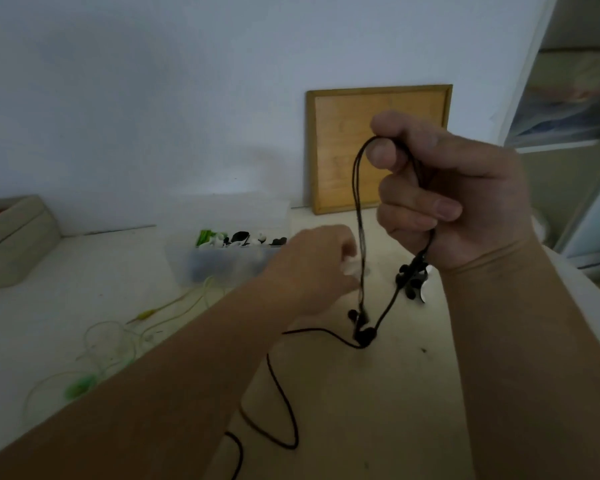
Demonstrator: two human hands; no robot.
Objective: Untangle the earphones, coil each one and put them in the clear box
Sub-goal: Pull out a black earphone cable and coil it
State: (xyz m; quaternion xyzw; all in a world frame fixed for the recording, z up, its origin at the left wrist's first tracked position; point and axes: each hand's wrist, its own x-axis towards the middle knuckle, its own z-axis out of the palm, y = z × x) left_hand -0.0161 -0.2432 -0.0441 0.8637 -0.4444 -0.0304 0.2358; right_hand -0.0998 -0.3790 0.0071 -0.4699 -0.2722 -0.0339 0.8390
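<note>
In the head view, the right hand [458, 199] was raised above the table [378, 410], its fingers [420, 206] curled round several loops of the black earphones [361, 237], with one loop hooked over the forefinger. From there the cord hung down to a small knot of buds just above the table and trailed on in loose curves toward the near edge. The cord looked light, thin and limp, likely to slip and snag on itself, so the loops seemed best held by the bundle, never pulled by the buds or joints. The left hand [312, 268] was low beside the hanging strands, but it was blurred: whether it pinched the cord could not be told, nor what the white bit beside it was. Behind it stood the clear box [184, 261], its contents hard to make out. Green earphones [80, 388] lay loose on the left, and the left forearm covered part of the black cord.
</note>
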